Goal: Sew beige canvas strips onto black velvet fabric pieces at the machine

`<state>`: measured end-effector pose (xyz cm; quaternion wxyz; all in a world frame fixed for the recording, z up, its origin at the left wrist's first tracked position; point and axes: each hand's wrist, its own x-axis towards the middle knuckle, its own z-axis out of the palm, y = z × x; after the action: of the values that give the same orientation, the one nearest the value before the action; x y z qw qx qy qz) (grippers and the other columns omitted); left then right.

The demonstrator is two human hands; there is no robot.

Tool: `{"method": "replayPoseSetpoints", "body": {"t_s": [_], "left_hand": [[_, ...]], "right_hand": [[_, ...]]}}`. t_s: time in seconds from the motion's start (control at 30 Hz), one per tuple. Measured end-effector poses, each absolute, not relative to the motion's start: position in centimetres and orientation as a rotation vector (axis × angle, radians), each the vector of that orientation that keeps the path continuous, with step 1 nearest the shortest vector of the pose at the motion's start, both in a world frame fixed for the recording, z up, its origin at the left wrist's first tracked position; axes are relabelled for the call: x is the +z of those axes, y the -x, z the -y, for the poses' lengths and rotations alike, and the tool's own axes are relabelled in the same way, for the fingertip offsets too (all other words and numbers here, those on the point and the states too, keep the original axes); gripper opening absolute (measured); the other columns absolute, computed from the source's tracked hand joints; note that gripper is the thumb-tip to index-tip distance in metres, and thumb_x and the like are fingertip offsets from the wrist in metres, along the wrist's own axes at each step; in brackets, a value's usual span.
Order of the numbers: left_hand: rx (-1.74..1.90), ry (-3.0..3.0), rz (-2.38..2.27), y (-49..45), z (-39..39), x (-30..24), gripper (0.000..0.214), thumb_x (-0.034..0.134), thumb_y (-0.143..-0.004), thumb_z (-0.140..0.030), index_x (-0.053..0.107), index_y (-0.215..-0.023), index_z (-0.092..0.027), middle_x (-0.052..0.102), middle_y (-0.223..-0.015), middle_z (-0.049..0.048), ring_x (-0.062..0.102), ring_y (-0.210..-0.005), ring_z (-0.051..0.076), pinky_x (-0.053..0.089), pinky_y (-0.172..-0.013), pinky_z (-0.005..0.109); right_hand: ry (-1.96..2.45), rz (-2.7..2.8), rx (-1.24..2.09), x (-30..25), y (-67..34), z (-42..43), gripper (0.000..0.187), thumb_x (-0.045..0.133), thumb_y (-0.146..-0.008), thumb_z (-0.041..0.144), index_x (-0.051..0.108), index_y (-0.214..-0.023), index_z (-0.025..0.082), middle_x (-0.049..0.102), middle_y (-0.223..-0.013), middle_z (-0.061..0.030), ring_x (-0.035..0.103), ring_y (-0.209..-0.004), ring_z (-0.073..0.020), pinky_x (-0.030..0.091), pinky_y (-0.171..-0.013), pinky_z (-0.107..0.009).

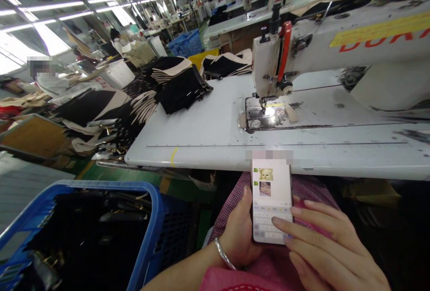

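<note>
A smartphone (pixel 270 201) is held upright over my lap, in front of the sewing table's edge. Its screen shows a chat with two small pictures and a keyboard below. My left hand (pixel 240 230), with a silver bangle at the wrist, is wrapped round the phone from its left side and from behind. Over the lower right of the screen lies my right hand (pixel 331 241), its fingers stretched out and one fingertip at the keyboard. The right thumb is partly hidden.
A white sewing machine (pixel 322 53) stands on the pale table (pixel 201 125). Stacks of black and beige fabric pieces (pixel 183 80) lie at the table's left end. A blue plastic basket (pixel 152 219) of black items stands at lower left. Other people and machines are farther back.
</note>
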<state>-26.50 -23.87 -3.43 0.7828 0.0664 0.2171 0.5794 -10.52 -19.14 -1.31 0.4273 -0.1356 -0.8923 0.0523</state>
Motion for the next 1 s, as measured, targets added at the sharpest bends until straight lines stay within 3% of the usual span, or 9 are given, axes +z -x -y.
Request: {"method": "replayPoseSetpoints", "body": {"t_s": [0.2,0.37,0.53,1.0], "left_hand": [[1.182,-0.146,-0.483,26.7,24.0,-3.1,0.087,0.01,-0.094,-0.064,0.056,-0.128,0.001,0.061,-0.122,0.0244,0.059,-0.112,0.032,0.039,-0.098,0.04],[1.17,-0.12,-0.509,26.9,24.0,-3.3,0.086,0.012,-0.093,-0.066,0.055,-0.13,-0.001,0.058,-0.126,0.0245,0.059,-0.11,0.032,0.041,-0.095,0.041],[1.202,-0.105,-0.53,26.8,24.1,-3.4,0.081,0.015,-0.094,-0.064,0.054,-0.131,-0.004,0.059,-0.126,0.0225,0.062,-0.104,0.029,0.043,-0.092,0.04],[1.177,-0.103,-0.547,26.7,23.8,-3.2,0.084,0.016,-0.093,-0.065,0.055,-0.13,-0.001,0.059,-0.125,0.0241,0.062,-0.104,0.029,0.043,-0.091,0.039]], "right_hand": [[0.418,2.211,0.154,-1.4,9.8,19.3,0.017,0.064,-0.078,0.012,0.067,-0.09,0.023,0.072,-0.1,-0.0009,0.062,-0.104,-0.019,0.048,-0.097,-0.041],[0.437,2.235,0.144,-1.8,9.0,19.2,0.019,0.066,-0.076,0.011,0.067,-0.094,0.016,0.071,-0.102,-0.0053,0.059,-0.107,-0.022,0.044,-0.099,-0.045],[0.459,2.251,0.128,-2.0,8.6,19.0,0.026,0.068,-0.074,0.012,0.066,-0.1,0.016,0.07,-0.103,-0.0055,0.058,-0.107,-0.0232,0.044,-0.099,-0.047],[0.462,2.226,0.16,-2.5,8.5,18.8,0.022,0.068,-0.074,0.012,0.067,-0.096,0.016,0.07,-0.102,-0.0051,0.058,-0.107,-0.0224,0.043,-0.101,-0.045]]}}
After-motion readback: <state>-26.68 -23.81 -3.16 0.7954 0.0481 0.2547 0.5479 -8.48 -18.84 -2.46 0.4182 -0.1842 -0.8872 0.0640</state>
